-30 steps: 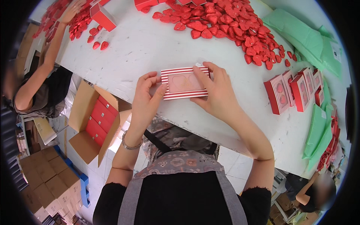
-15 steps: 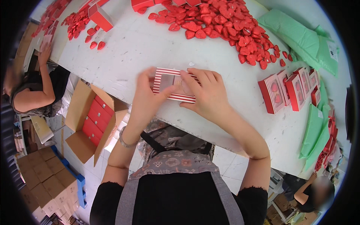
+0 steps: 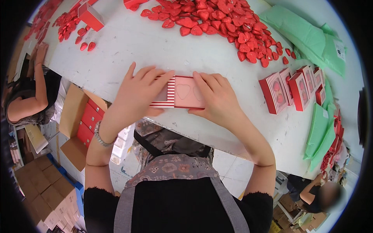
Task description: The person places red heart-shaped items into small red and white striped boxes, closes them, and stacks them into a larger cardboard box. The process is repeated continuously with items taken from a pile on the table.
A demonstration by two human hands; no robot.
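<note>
Between my hands lies a small gift box drawn partly apart over the white table. Its red-and-white striped sleeve [image 3: 170,93] has a window, and my left hand [image 3: 137,91] is closed round it. Out of the sleeve's right end sticks a red-edged inner tray [image 3: 183,80] with a pale pink insert. One heart-shaped hollow shows whole in the insert, with nothing in it; a second is partly under my fingers. My right hand [image 3: 216,95] grips the tray's right end, thumb below and fingers across the top.
A heap of red foil-wrapped hearts [image 3: 248,37] covers the table's far side. Filled striped boxes [image 3: 275,93] stand at right beside green plastic packages [image 3: 303,33]. A red box [image 3: 91,16] is at far left. An open carton [image 3: 72,110] holds red boxes. Co-workers sit at both sides.
The inner tray has come out of the sleeve to the right. My left hand has shifted left with the sleeve and now covers more of it.
</note>
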